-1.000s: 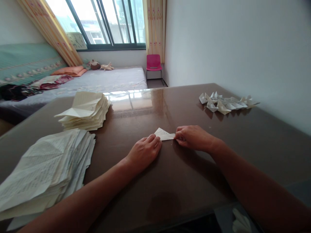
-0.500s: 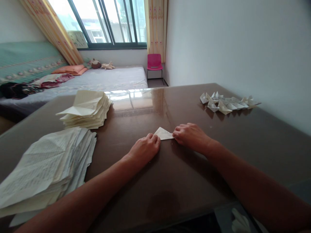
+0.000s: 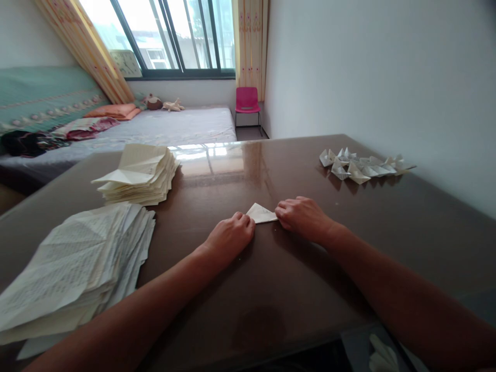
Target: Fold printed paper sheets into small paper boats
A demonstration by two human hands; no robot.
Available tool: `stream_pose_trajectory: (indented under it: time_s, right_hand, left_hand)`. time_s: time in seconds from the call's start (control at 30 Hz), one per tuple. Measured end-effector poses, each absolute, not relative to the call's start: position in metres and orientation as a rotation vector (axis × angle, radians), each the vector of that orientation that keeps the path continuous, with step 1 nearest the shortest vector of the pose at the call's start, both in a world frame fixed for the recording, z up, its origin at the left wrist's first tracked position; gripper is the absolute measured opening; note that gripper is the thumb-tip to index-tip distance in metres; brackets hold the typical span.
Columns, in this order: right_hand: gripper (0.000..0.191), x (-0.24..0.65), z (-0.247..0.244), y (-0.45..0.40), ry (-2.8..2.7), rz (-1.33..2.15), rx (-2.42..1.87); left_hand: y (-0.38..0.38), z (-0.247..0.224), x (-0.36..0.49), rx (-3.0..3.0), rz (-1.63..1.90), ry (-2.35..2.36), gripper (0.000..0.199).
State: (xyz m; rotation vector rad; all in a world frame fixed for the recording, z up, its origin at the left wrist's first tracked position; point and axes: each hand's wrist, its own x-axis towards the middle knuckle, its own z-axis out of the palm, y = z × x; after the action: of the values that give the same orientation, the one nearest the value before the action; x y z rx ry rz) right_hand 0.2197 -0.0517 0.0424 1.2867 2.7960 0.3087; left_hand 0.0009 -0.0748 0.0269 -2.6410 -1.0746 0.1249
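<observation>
Folded white paper piece (image 3: 261,213) on the brown, glossy desk (image 3: 306,289), peaked along its far edge and nearly straight along its near edge. It lies directly between the two hands, its ends reaching the fingertips of each.

Left hand (image 3: 231,233): the grip is narrow, with fingers bent together and closed on the paper's left end; the thumb is hidden. Right hand (image 3: 303,217): the grip is likewise narrow, the curled fingers closed on the paper's right end, the fingertips partly concealed by the hand. The middle of the paper is exposed between them.

Left side of the desk: a stack of printed sheets (image 3: 73,258), creased and uneven at the edges, lies nearest the left forearm; a stack of cream sheets (image 3: 135,178) lies just beyond it. Far right: a cluster of folded paper boats (image 3: 358,169), well apart from the right hand. Background: a bed (image 3: 186,124) and a pink chair (image 3: 247,99) beneath a curtain.
</observation>
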Motion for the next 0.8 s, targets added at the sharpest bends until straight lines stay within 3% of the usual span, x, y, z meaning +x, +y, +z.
stream_pose_trajectory:
  time_s: [0.33, 0.8]
  right_hand:
    - [0.012, 0.227, 0.048, -0.049, 2.819, 0.268, 1.395]
    - [0.019, 0.230, 0.042, -0.046, 2.905, -0.014, 1.379]
  left_hand:
    - [-0.070, 0.021, -0.003, -2.638, 0.070, -1.081, 0.020]
    - [-0.064, 0.021, -0.006, -2.652, -0.017, -1.121, 0.010]
